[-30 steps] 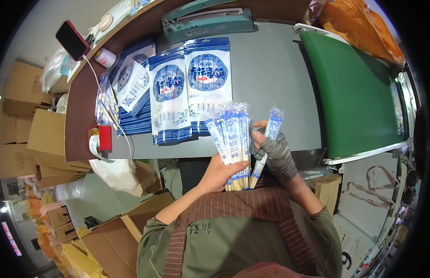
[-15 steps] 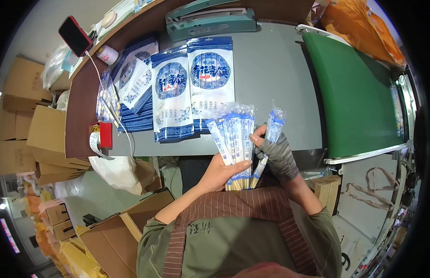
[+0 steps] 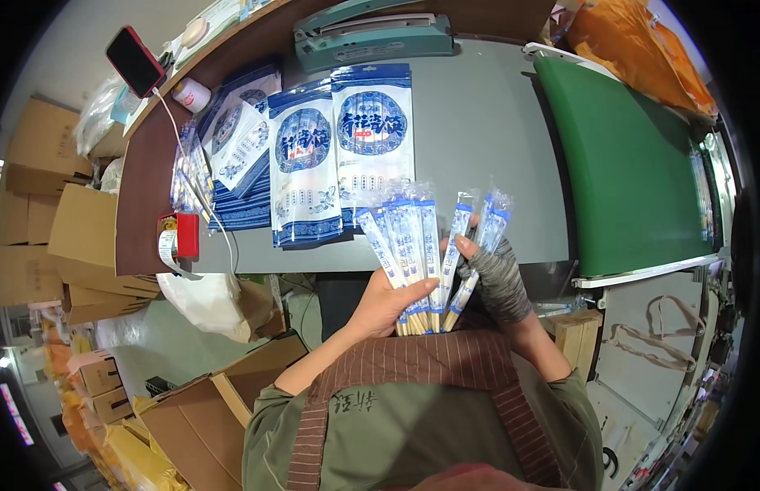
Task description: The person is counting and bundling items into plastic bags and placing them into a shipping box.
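Note:
My left hand [image 3: 382,304] is closed round the lower part of a fanned bunch of wrapped chopsticks [image 3: 406,254], its thumb across the front. They have blue and white sleeves, clear film and pale tips pointing down at my apron. To their right, my right hand [image 3: 496,277], in a grey knitted fingerless glove, pinches one packet of wrapped chopsticks [image 3: 455,245] between thumb and finger. A few more wrapped chopsticks [image 3: 488,237] lean against the same hand; some of its fingers are hidden behind them. Beyond the bunch lie two white and blue printed pouches [image 3: 372,131].
More blue pouches [image 3: 241,200] are stacked at the left, beside loose wrapped chopsticks [image 3: 188,176]. A teal sealing machine [image 3: 372,41] stands at the back of the grey table [image 3: 494,123]. At the right is a green board [image 3: 621,172]; cardboard boxes [image 3: 85,237] fill the left.
One packet of chopsticks now stands apart between the bunch and the right-hand group, pinched by my right thumb and finger. My right hand has shifted slightly right; the left still holds the bunch.

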`<state>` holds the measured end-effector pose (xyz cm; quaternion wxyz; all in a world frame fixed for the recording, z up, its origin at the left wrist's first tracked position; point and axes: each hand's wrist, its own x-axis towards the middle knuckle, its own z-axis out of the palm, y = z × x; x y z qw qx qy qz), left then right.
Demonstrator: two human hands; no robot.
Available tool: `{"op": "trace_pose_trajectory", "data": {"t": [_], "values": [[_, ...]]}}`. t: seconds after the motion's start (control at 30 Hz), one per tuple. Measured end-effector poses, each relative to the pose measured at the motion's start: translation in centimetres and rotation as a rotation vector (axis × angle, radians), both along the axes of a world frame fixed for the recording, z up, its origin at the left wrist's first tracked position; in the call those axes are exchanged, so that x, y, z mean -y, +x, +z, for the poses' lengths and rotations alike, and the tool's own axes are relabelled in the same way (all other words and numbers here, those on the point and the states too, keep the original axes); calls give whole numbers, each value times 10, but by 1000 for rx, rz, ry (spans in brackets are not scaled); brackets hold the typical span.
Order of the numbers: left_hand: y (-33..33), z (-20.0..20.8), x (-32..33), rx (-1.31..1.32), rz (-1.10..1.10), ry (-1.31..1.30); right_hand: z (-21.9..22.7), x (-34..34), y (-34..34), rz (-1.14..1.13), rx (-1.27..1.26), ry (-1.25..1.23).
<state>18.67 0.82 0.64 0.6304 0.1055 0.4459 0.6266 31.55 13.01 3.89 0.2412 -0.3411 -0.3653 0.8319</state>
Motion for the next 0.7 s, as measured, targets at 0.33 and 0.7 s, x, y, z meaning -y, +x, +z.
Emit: {"op": "trace_pose_trajectory", "data": {"t": [0.33,0.7], "values": [[1,-1,2,-1,29,-33,4,-2,3,32,112,174],[5,3,3,-3,22,7,4,3,-11,68,-11,119]]}}
